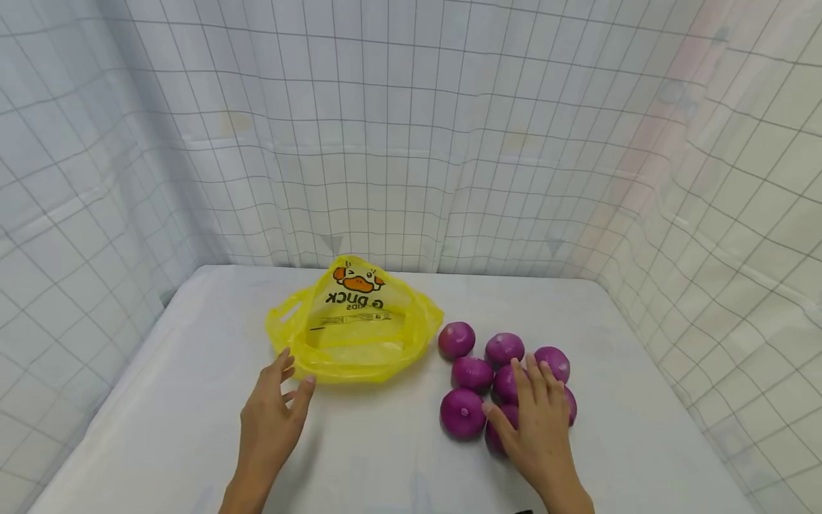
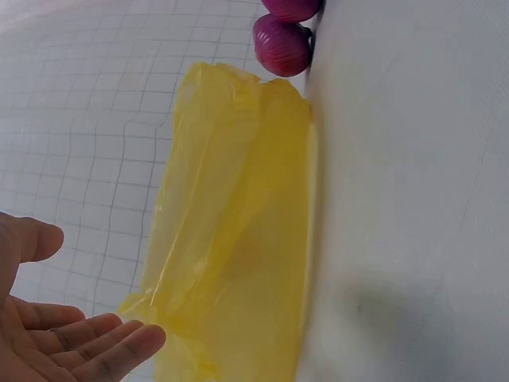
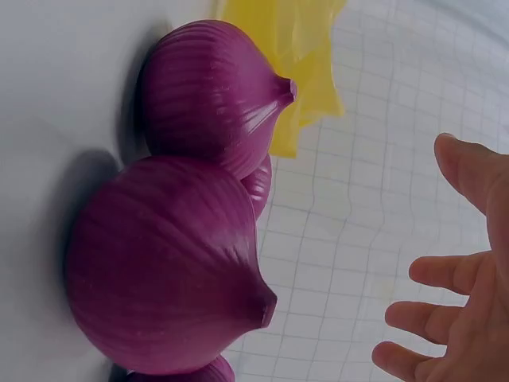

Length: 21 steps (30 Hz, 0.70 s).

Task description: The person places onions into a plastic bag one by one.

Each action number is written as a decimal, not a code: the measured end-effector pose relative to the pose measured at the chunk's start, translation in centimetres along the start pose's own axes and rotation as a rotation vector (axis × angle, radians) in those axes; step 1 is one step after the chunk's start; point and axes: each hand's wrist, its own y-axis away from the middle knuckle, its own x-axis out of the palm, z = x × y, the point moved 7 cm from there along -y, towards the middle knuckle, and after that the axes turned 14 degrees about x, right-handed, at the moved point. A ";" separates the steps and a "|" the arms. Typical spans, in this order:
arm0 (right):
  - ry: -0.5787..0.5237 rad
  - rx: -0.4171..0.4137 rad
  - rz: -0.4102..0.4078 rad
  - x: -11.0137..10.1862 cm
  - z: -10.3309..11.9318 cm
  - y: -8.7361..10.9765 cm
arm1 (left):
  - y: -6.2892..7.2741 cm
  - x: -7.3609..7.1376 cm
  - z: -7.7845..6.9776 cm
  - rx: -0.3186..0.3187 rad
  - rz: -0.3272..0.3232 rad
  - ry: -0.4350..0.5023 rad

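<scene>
A yellow plastic bag with a duck print lies with its mouth spread on the white table. My left hand is beside the bag's near left corner, fingers relaxed and holding nothing; the left wrist view shows the palm next to the yellow plastic. To the right, several purple onions sit in a cluster. My right hand hovers over the near right onions with fingers spread, hiding some of them. In the right wrist view, its fingers are apart from the large onion.
A white cloth covers the table. White sheets with a dark grid hang as walls at the back and both sides. In the right wrist view another onion touches the large one.
</scene>
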 end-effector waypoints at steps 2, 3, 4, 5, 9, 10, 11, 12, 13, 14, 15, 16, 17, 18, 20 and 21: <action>-0.023 -0.020 -0.041 -0.3 -0.2 0.1 | -0.1 0.1 0.5 -0.034 -0.005 0.040; -0.034 -0.027 -0.058 -0.4 -0.2 0.1 | -0.1 0.1 0.7 -0.052 -0.003 0.059; -0.044 -0.031 -0.072 -0.5 -0.3 0.1 | -0.2 0.2 0.9 -0.069 -0.001 0.077; -0.053 -0.035 -0.084 -0.6 -0.4 0.1 | -0.2 0.3 1.1 -0.087 0.001 0.093; -0.061 -0.020 -0.093 -0.8 -0.9 0.1 | -0.4 0.5 1.9 -0.138 0.001 0.141; -0.058 -0.014 -0.089 -0.8 -1.0 0.1 | -0.5 0.6 2.0 -0.149 0.000 0.148; -0.056 -0.007 -0.084 -0.9 -1.2 0.1 | -0.5 0.6 2.1 -0.161 -0.001 0.157; -0.052 0.001 -0.078 -0.9 -1.3 0.1 | -0.5 0.7 2.3 -0.174 -0.002 0.166; -0.049 0.007 -0.075 -0.9 -1.5 0.0 | -0.6 0.8 2.4 -0.186 -0.002 0.175; -0.048 0.011 -0.075 -0.9 -1.6 0.0 | -0.6 0.9 2.5 -0.204 0.000 0.187; -0.047 0.012 -0.078 -0.9 -1.7 0.0 | -0.6 1.0 2.7 -0.222 0.002 0.200; -0.046 0.012 -0.082 -1.0 -1.8 0.0 | -0.6 1.1 2.8 -0.242 0.004 0.215; -0.047 0.013 -0.088 -1.0 -1.9 0.0 | -0.6 1.2 3.0 -0.260 0.004 0.232; -0.049 0.010 -0.095 -1.1 -2.0 0.0 | -0.6 1.3 3.1 -0.276 0.003 0.251; -0.047 0.010 -0.104 -1.1 -2.2 0.0 | -0.6 1.5 3.4 -0.310 -0.001 0.289; -0.049 0.011 -0.108 -1.1 -2.2 0.1 | -0.6 1.6 3.6 -0.323 -0.006 0.306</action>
